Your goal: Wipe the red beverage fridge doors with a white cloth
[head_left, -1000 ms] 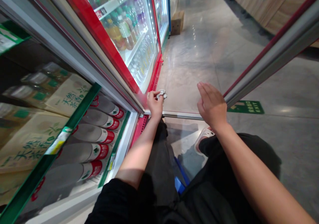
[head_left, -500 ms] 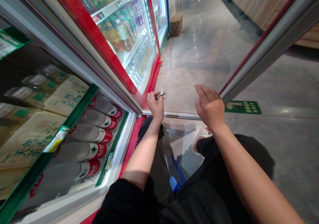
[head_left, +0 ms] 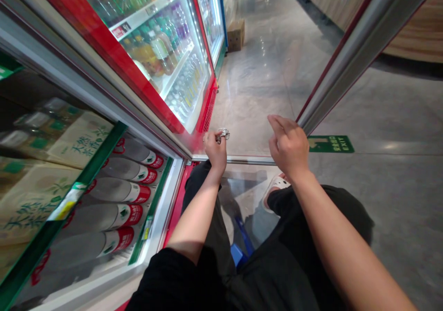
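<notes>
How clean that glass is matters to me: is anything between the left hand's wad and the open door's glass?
Nothing visible. The left hand pinches the crumpled wad at the glass door, just above its bottom rail; the right hand sits off to one side.

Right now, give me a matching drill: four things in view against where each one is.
Things: 1 crumpled wipe; 2 red-labelled bottles; 3 green exit sign; 4 cardboard box.
Places: A farthest away, up the aisle; B on the floor, past the right hand; C pinched in the left hand; D lying on the bottom shelf.
Pairs: 1-C, 2-D, 3-B, 4-A.
</notes>
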{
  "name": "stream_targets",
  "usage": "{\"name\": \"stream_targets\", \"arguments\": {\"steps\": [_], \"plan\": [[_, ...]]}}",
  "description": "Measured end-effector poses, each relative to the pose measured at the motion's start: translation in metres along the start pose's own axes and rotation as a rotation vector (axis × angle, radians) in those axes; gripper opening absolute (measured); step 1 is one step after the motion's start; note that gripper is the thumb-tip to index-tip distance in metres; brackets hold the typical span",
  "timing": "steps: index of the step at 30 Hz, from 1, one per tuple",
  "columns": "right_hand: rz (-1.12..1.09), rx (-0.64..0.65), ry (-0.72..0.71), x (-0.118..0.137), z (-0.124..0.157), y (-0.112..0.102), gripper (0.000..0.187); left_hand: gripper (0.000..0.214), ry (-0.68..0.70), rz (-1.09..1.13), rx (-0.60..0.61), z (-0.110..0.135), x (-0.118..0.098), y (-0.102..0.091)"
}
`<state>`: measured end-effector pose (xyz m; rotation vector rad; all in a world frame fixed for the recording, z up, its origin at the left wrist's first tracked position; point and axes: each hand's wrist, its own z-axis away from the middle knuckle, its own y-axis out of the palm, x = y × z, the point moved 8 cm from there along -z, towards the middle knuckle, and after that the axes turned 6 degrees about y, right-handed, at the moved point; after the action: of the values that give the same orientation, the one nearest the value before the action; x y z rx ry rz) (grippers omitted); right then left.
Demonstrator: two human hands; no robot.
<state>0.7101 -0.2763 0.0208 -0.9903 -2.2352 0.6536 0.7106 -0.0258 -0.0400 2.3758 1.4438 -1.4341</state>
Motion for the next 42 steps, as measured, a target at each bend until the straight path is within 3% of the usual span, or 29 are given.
{"name": "stream_targets", "arguments": {"steps": [4, 11, 18, 25, 32, 37, 42], "plan": [[0.039, 0.004, 0.025, -0.003, 0.001, -0.005, 0.065, 0.018, 0.048, 0.008, 0.039, 0.0, -0.01, 0.007], [0.021, -0.028, 0.047, -0.008, 0.001, -0.016, 0.067, 0.021, 0.081, 0.016, -0.081, -0.007, -0.022, 0.0], [0.018, -0.053, 0.053, -0.011, 0.002, -0.026, 0.065, 0.022, 0.117, -0.018, 0.126, 0.015, -0.024, 0.032], [0.027, -0.061, 0.069, -0.017, 0.004, -0.03, 0.062, 0.021, 0.238, 0.034, 0.068, -0.002, -0.048, 0.034], [0.018, -0.083, 0.095, -0.027, 0.008, -0.031, 0.064, 0.019, 0.256, 0.02, 0.189, 0.01, -0.036, 0.043], [0.036, -0.091, 0.16, -0.035, 0.009, -0.033, 0.066, 0.025, 0.321, 0.058, 0.144, 0.007, -0.06, 0.048], [0.027, -0.154, 0.12, -0.034, 0.01, -0.034, 0.065, 0.027, 0.388, 0.088, 0.239, 0.02, -0.065, 0.065]]}}
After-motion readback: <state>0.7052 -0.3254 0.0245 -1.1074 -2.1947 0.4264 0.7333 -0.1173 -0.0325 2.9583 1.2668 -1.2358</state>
